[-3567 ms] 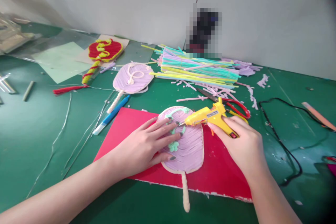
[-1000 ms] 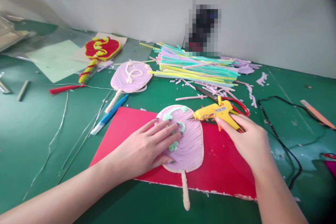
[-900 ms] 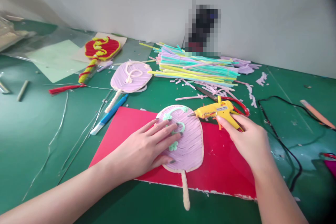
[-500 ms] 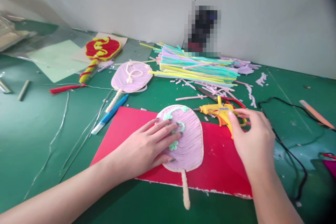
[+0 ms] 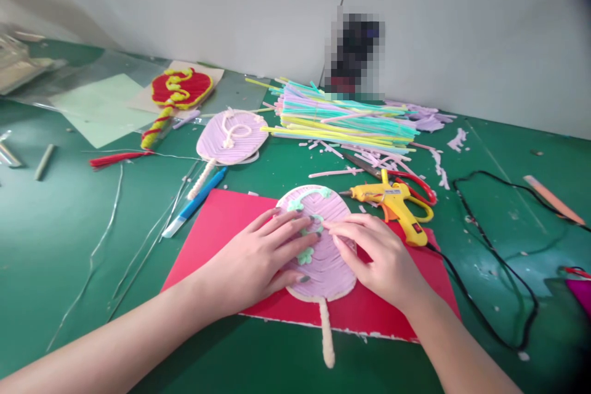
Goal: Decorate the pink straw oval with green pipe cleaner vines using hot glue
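Note:
A lilac fan-shaped craft piece point(image 5: 330, 258) with mint green trim and a cream handle lies on a red sheet point(image 5: 217, 228). My left hand point(image 5: 258, 255) lies flat on its left half with the fingers spread. My right hand point(image 5: 376, 252) rests on the fan's right half, index finger stretched to the green trim near the middle, holding nothing. The yellow glue gun point(image 5: 392, 200) lies by itself on the table just right of the fan, its black cord point(image 5: 484, 314) trailing away to the right.
Red-handled scissors point(image 5: 409, 181) lie behind the glue gun. A heap of coloured straws point(image 5: 341, 120) sits at the back. A second lilac fan point(image 5: 233, 138), a red and yellow fan point(image 5: 182, 87), a blue pen point(image 5: 196, 200) and thin wires point(image 5: 106, 228) lie to the left on the green table point(image 5: 69, 209).
My right hand has set the glue gun down on the table and come left onto the fan. My left hand has stayed flat on the fan.

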The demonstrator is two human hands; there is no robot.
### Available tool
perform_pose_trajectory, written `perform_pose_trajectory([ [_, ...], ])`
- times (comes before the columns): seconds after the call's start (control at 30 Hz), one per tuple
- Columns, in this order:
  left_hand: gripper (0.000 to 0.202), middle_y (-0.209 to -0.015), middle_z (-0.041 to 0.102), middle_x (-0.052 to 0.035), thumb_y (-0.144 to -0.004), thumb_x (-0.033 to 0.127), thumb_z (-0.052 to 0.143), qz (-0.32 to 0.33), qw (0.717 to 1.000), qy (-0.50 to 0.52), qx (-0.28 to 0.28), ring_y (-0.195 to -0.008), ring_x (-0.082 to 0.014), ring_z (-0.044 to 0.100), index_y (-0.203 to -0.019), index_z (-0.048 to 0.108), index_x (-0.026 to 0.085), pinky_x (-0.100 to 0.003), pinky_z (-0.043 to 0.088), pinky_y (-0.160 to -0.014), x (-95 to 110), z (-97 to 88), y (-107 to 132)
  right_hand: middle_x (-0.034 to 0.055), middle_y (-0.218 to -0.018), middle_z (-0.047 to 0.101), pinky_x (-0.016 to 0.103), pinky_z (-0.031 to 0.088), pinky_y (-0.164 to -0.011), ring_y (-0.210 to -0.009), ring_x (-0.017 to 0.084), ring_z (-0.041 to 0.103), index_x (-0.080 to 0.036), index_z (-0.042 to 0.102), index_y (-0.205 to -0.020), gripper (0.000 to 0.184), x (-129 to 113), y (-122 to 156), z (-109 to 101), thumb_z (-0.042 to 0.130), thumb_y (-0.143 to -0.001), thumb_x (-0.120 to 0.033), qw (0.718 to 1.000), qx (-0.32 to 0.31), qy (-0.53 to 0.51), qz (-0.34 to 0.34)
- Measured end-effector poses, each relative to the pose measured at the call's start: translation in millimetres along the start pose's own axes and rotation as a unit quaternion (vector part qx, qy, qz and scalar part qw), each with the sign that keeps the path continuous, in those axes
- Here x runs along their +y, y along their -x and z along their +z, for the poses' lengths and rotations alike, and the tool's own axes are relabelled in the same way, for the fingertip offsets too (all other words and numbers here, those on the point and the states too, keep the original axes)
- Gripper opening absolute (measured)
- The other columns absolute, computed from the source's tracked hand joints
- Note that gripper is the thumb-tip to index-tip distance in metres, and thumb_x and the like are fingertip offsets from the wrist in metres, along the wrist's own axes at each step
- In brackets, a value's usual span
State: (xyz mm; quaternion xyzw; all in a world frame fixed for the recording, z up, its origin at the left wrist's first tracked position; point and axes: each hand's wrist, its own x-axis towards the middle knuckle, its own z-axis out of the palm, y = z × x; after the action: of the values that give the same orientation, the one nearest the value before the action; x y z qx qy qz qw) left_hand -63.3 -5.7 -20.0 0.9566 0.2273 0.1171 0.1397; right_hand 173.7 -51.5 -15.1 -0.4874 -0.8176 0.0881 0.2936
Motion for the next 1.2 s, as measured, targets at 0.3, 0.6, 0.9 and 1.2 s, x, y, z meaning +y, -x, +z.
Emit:
perform_pose_trajectory([
  [0.3,0.049,-0.141,0.046,-0.0074,-0.092,0.041,0.046,-0.002,1.0,0.0,0.005,-0.133,-0.0258,0.038,-0.138,0.042,0.023,-0.048,0.032,-0.111,1,0.1,0,0.0049,-0.101,0.068,0.035,0.053,-0.085,-0.097,0.017,0.061,-0.021,0.062,-0.104,0.022,0,0,0,0.053,-0.086,-0.012,1.0,-0.009,0.004,-0.002],
  [0.6,0.051,-0.145,0.042,-0.007,-0.092,0.042,0.045,-0.001,1.0,-0.004,-0.005,-0.135,-0.0265,0.036,-0.139,0.04,0.024,-0.05,0.032,-0.11,0,1.5,0,0.0042,-0.101,0.069,0.035,0.052,-0.086,-0.097,0.017,0.061,-0.02,0.062,-0.102,0.02,0,0,1,0.054,-0.085,-0.012,1.0,-0.01,0.006,-0.008],
  [0.9,0.048,-0.145,0.042,-0.0062,-0.093,0.042,0.044,0.0,1.0,-0.005,-0.011,-0.134,-0.0259,0.036,-0.138,0.041,0.025,-0.049,0.032,-0.111,0,-0.8,0,0.005,-0.093,0.065,0.032,0.051,-0.078,-0.085,0.016,0.062,-0.02,0.06,-0.097,0.014,14,0,-16,0.056,-0.085,-0.015,0.978,0.187,0.041,0.086],
  [1.2,0.048,-0.144,0.043,-0.0063,-0.093,0.043,0.044,0.0,1.0,-0.009,-0.013,-0.134,-0.0265,0.037,-0.137,0.042,0.026,-0.05,0.033,-0.11,0,-0.7,0,0.005,-0.083,0.056,0.033,0.046,-0.06,-0.071,0.019,0.055,-0.018,0.057,-0.091,0.048,53,17,-28,0.061,-0.071,-0.062,0.892,0.118,0.164,0.405],
])
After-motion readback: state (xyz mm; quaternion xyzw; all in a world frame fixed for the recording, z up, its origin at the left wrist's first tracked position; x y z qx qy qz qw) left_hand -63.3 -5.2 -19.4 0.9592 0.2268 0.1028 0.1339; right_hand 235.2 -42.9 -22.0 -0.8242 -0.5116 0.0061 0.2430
